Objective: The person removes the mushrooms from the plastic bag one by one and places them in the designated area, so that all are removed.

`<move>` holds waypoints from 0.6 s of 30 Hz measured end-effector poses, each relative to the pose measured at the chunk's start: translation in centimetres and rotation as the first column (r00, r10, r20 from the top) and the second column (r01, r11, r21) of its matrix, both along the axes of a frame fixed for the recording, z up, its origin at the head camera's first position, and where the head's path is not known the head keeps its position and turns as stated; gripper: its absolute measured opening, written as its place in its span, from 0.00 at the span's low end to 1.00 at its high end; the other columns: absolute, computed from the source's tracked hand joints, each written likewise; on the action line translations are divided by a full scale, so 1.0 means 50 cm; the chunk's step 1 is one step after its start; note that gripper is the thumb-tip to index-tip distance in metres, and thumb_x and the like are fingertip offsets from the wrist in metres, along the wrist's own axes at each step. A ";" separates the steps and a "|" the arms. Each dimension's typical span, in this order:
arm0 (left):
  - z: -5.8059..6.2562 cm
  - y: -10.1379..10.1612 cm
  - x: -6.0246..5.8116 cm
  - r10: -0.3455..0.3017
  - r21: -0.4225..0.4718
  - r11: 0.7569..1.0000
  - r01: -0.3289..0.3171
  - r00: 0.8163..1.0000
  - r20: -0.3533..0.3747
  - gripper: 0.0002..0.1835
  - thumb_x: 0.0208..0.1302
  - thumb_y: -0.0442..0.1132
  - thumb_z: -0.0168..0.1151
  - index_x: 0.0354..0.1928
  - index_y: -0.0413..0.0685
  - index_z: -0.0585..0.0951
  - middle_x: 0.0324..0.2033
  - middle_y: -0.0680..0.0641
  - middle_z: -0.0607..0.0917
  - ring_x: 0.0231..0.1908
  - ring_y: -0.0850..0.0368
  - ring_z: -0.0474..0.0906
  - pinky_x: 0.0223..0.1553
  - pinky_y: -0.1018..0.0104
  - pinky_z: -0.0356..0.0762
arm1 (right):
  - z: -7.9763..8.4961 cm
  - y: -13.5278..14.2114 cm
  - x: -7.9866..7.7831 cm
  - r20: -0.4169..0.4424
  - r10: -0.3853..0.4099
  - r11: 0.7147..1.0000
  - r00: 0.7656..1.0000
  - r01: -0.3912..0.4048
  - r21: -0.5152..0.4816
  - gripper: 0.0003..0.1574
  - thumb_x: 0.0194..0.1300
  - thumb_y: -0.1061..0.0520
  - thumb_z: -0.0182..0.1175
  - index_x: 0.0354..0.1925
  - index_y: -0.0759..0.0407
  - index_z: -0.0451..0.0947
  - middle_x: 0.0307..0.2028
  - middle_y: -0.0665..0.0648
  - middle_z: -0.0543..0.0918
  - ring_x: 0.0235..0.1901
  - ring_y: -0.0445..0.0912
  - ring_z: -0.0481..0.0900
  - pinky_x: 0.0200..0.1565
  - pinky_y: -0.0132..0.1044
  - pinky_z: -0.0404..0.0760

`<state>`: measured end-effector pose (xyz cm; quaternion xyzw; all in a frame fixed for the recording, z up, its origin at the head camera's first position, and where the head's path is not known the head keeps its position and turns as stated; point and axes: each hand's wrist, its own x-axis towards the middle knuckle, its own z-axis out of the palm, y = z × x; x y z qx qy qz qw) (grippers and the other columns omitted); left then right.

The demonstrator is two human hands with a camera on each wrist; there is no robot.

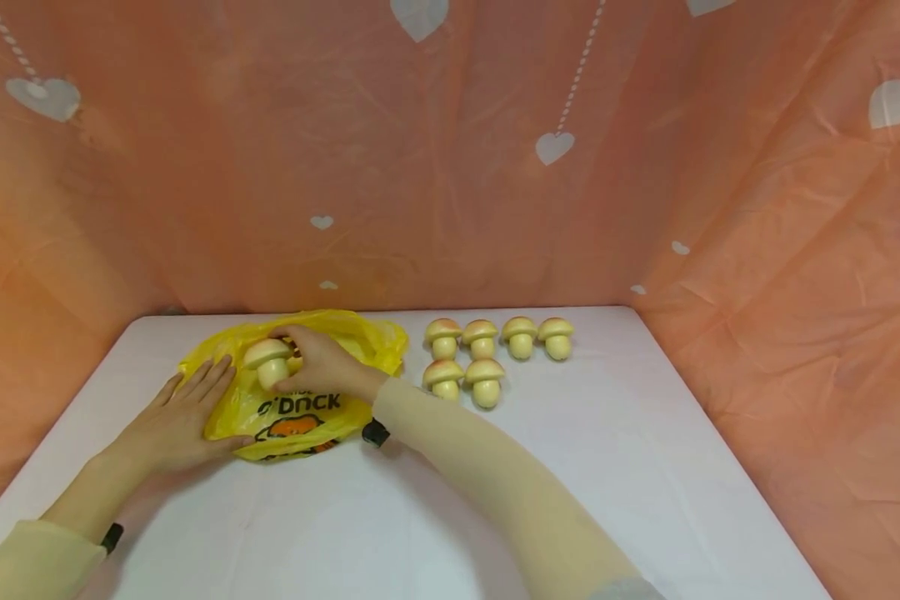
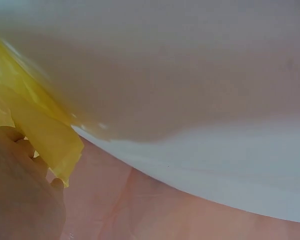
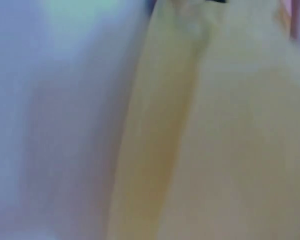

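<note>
A toy mushroom (image 1: 268,363) with a pale stem and cap is held between the thumb and fingers of my right hand (image 1: 322,362). It shows over the mouth of a yellow plastic bag (image 1: 232,408) printed with dark lettering and an orange figure. My left hand (image 1: 183,421) lies at the bag's left edge, fingers straight and thumb spread along the near rim. In the left wrist view, a flap of the yellow bag (image 2: 52,145) stands beside the fingers of the left hand (image 2: 25,190). The blurred right wrist view shows mainly a pale sleeve (image 3: 230,150).
Several more toy mushrooms (image 1: 483,383) stand in two rows on the white table (image 1: 630,467), right of the bag. Orange cloth (image 1: 457,167) with white hearts hangs behind the table and along its sides.
</note>
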<state>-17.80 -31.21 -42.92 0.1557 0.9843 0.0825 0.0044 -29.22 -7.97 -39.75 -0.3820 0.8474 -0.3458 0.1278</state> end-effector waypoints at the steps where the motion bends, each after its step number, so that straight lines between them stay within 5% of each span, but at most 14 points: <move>1: 0.001 0.001 0.000 0.000 0.000 1.000 0.000 1.000 0.000 0.62 0.65 0.71 0.62 0.81 0.31 0.48 0.82 0.32 0.45 0.79 0.29 0.42 0.77 0.35 0.26 | 0.005 0.006 0.003 0.002 -0.005 1.000 1.000 0.005 -0.004 0.50 0.63 0.49 0.76 0.76 0.52 0.64 0.66 0.47 0.76 0.59 0.36 0.76 0.51 0.20 0.76; 9: 0.007 0.001 -0.004 0.006 -0.019 1.000 -0.006 1.000 0.012 0.63 0.65 0.72 0.61 0.81 0.31 0.47 0.82 0.32 0.42 0.79 0.27 0.41 0.76 0.31 0.28 | 0.034 0.061 0.019 0.015 -0.015 0.995 1.000 0.017 -0.095 0.50 0.61 0.51 0.78 0.75 0.51 0.65 0.64 0.49 0.77 0.59 0.38 0.75 0.55 0.26 0.79; 18: -0.002 0.004 0.001 -0.002 -0.008 1.000 0.002 1.000 -0.029 0.63 0.65 0.70 0.63 0.81 0.31 0.47 0.82 0.32 0.44 0.80 0.30 0.41 0.77 0.35 0.25 | 0.034 0.154 0.024 -0.081 -0.018 0.977 0.997 0.000 -0.211 0.49 0.60 0.54 0.78 0.73 0.57 0.67 0.64 0.54 0.77 0.61 0.43 0.77 0.62 0.30 0.77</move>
